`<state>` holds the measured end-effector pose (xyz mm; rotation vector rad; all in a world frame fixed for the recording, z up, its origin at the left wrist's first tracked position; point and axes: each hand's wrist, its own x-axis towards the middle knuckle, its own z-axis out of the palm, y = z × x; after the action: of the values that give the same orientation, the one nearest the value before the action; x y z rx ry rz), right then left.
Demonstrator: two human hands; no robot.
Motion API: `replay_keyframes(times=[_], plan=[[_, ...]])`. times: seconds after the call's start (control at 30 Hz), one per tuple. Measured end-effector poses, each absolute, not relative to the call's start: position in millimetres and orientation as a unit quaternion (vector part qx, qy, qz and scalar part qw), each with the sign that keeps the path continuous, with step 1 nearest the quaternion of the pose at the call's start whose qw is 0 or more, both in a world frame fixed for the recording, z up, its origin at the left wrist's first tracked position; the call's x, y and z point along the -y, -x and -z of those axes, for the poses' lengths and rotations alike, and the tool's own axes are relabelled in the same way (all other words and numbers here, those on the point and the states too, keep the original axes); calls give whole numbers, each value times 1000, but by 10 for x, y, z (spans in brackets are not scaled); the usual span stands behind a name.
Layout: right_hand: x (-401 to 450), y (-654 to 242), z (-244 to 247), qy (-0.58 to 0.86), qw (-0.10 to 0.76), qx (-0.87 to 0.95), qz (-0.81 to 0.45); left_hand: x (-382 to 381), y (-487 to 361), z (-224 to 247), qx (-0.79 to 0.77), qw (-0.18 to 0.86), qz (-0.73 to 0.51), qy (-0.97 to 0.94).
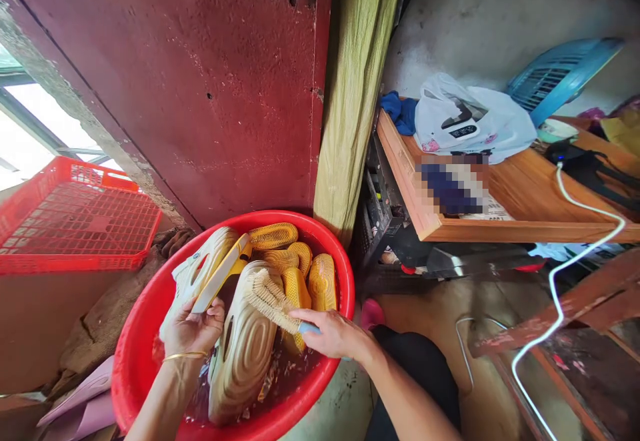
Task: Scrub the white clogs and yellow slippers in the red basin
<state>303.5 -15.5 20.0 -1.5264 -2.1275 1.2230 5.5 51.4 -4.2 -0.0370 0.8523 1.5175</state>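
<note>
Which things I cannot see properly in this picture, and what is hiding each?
All in the head view:
- Middle of the brush handle: behind the right hand.
- Basin: near rim cut off by the bottom edge.
- Item on the desk: blurred by pixel blocks.
- Plastic bag contents: mostly covered by the bag.
- Red crate: cut off by the left edge.

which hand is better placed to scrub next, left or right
Right, I'd say: the right hand holds the brush by the beige clog, while the left hand grips a yellow-and-white slipper.
</note>
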Motion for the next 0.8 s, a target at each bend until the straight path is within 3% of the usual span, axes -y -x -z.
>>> replay_keyframes(times=[0.5, 0.8], plan=[[276, -2855, -20, 520, 63, 775, -352, -383, -42, -121, -323, 656, -682, -39], [327, -2760, 59, 523, 167, 756, -358, 462, -64, -133, -370, 694, -617, 24]])
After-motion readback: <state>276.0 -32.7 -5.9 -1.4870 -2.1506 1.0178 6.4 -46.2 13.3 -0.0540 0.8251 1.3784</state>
